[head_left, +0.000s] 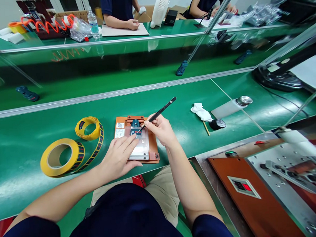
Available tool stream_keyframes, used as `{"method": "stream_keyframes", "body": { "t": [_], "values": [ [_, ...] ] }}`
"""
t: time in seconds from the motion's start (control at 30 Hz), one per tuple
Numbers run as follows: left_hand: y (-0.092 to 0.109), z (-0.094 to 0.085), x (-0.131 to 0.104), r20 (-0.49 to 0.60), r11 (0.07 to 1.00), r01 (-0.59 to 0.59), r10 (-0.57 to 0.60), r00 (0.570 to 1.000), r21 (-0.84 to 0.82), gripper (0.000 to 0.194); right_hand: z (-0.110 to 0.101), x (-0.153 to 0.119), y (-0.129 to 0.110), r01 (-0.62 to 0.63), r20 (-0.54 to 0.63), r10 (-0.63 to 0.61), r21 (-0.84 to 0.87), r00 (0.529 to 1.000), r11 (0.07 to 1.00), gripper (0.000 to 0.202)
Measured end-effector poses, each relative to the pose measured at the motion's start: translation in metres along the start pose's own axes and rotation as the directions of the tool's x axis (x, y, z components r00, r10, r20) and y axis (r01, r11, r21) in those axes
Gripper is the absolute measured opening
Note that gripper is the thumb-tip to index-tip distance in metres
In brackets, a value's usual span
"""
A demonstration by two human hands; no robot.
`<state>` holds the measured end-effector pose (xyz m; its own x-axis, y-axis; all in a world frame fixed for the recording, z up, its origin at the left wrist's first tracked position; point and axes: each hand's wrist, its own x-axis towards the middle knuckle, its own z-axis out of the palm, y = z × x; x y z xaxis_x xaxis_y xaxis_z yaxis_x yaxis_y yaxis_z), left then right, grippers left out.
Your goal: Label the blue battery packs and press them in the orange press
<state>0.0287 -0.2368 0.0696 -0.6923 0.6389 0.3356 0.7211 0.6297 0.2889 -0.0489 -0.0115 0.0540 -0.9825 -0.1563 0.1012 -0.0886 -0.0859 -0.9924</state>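
Observation:
Black tweezers point(161, 110) slant through the fingers of my right hand point(161, 130), their tip down at a dark blue label point(136, 131) with red lettering. The label lies in an orange-brown jig point(154, 146) with a metal plate point(142, 150), just below a dark blue part point(135, 123) clamped at its top. My left hand point(120, 152) rests flat on the plate's left side, fingers stretched out, their tips by the label's lower edge. Whether the tweezers' tip pinches the label is too small to tell.
Left of the jig stand a yellow label roll point(61, 158) and a smaller yellow coil point(89, 128), joined by a strip. To the right lie a white bottle point(229, 108), a tissue-wrapped stick point(201, 111) and a black round item point(217, 124). Two people sit beyond the transparent divider point(120, 69).

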Motion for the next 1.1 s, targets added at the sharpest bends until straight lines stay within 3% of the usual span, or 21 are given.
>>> {"method": "stream_keyframes", "body": {
  "t": [0.4, 0.5, 0.57, 0.63, 0.73, 0.8, 0.83, 0.87, 0.93, 1.0, 1.1],
  "values": [
    [0.0, 0.006, 0.017, 0.036, 0.999, 0.004, -0.006, 0.999, 0.051, 0.093, 0.002, 0.005, -0.004, 0.006, 0.036, -0.004, -0.073, 0.999, 0.997, 0.03],
    [0.0, 0.005, 0.019, 0.012, 0.999, -0.014, 0.014, 1.0, 0.035, 0.098, -0.001, 0.007, -0.006, 0.036, -0.156, -0.028, 0.047, 0.987, 0.998, 0.033],
    [-0.003, 0.003, 0.023, -0.008, 0.997, 0.078, -0.078, 0.997, -0.017, 0.096, -0.008, 0.004, -0.007, 0.102, -0.331, -0.066, 0.093, 0.941, 0.99, 0.035],
    [-0.01, 0.0, 0.029, -0.021, 0.967, 0.242, -0.245, 0.969, -0.083, 0.093, -0.019, -0.003, -0.007, 0.138, -0.447, -0.127, -0.008, 0.886, 0.99, 0.034],
    [-0.019, -0.002, 0.036, 0.009, 0.908, 0.374, -0.379, 0.925, -0.187, 0.085, -0.035, -0.019, 0.003, 0.055, -0.445, -0.26, -0.423, 0.857, 0.904, 0.027],
    [-0.02, -0.001, 0.034, -0.09, 0.931, 0.297, -0.321, 0.943, -0.211, 0.083, -0.043, -0.03, 0.016, -0.003, -0.346, -0.328, -0.692, 0.879, 0.722, 0.022],
    [-0.018, 0.0, 0.03, -0.206, 0.958, 0.215, -0.253, 0.945, -0.191, 0.08, -0.047, -0.034, 0.025, -0.013, -0.289, -0.342, -0.781, 0.894, 0.624, 0.023],
    [-0.013, 0.001, 0.022, -0.348, 0.983, 0.106, -0.152, 0.925, -0.149, 0.074, -0.05, -0.038, 0.033, -0.019, -0.243, -0.345, -0.841, 0.907, 0.54, 0.026],
    [-0.001, 0.004, 0.001, -0.535, 0.986, -0.161, 0.117, 0.836, -0.036, 0.05, -0.056, -0.044, 0.049, -0.046, -0.202, -0.326, -0.903, 0.923, 0.428, 0.031],
    [0.012, 0.007, -0.024, -0.525, 0.919, -0.393, 0.346, 0.777, 0.025, 0.027, -0.061, -0.049, 0.058, -0.097, -0.217, -0.303, -0.926, 0.928, 0.366, 0.034],
    [0.023, 0.013, -0.052, -0.308, 0.841, -0.539, 0.501, 0.808, -0.044, 0.018, -0.059, -0.053, 0.052, -0.135, -0.259, -0.32, -0.922, 0.911, 0.363, 0.039]
  ]
}}
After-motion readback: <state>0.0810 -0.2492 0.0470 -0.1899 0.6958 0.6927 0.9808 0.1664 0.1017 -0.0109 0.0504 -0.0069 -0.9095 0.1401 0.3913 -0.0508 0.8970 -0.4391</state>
